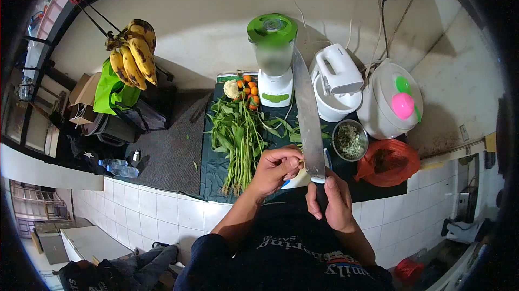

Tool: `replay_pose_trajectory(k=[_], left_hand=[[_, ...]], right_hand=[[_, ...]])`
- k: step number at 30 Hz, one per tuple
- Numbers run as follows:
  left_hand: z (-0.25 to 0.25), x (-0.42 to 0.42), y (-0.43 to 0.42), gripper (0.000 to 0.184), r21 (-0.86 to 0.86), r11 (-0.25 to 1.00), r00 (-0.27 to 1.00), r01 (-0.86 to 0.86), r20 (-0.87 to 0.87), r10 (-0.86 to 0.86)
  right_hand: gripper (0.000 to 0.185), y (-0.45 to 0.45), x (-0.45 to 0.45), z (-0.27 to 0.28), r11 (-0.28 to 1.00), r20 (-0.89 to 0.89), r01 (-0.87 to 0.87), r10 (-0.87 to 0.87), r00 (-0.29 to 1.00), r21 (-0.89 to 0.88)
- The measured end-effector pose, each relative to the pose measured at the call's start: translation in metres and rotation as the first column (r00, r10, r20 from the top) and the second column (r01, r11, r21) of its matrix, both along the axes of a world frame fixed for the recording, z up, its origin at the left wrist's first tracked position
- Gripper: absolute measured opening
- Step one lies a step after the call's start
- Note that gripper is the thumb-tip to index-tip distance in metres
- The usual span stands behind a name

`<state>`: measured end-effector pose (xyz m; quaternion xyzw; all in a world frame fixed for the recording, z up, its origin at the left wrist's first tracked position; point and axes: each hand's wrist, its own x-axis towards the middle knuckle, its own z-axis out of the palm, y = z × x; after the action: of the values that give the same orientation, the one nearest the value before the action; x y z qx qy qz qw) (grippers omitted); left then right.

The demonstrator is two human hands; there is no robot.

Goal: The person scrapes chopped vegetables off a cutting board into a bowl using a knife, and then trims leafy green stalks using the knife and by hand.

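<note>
My right hand (pixel 334 202) is wrapped around the black handle of a large kitchen knife (pixel 310 123). Its broad blade points up and away from me, standing in front of the counter. Beside the lower blade, my left hand (pixel 279 170) is closed in a pinch; a tiny bit at the fingertips is too small to name. Partly hidden under both hands lies a white board (pixel 297 182). Left of them rests a bunch of leafy greens with long stems (pixel 240 145). A metal bowl of chopped pieces (pixel 350 141) sits to the right of the blade.
Behind stand a green-lidded blender (pixel 274 48), a white hand mixer on its bowl (pixel 339 69) and a white lidded container (pixel 373 102). Small orange tomatoes (pixel 254 91) and cauliflower (pixel 231 89) lie nearby. A red plastic bag (pixel 394 169) is at right; bananas (pixel 135 58) hang left. Someone's legs (pixel 146 266) show lower left.
</note>
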<state>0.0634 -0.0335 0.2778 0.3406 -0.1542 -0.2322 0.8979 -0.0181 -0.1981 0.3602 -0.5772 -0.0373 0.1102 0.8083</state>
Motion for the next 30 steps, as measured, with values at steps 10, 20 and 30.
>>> replay_pose_trajectory(k=[10,20,30], left_hand=[[-0.005,0.004,0.005,0.022,0.133,0.989,0.995,-0.058,0.085,0.046],[-0.006,0.02,0.021,0.02,0.248,0.96,0.951,-0.127,0.304,0.047],[0.0,0.021,0.019,0.016,0.185,0.974,0.922,-0.13,0.384,0.05]], right_hand=[[0.067,-0.001,-0.004,0.003,0.999,-0.026,-0.02,0.019,0.999,-0.042],[0.07,-0.004,-0.011,0.007,0.988,-0.022,-0.12,0.119,0.993,-0.094],[0.066,-0.003,-0.013,-0.001,0.985,0.103,-0.082,0.098,0.99,-0.15]])
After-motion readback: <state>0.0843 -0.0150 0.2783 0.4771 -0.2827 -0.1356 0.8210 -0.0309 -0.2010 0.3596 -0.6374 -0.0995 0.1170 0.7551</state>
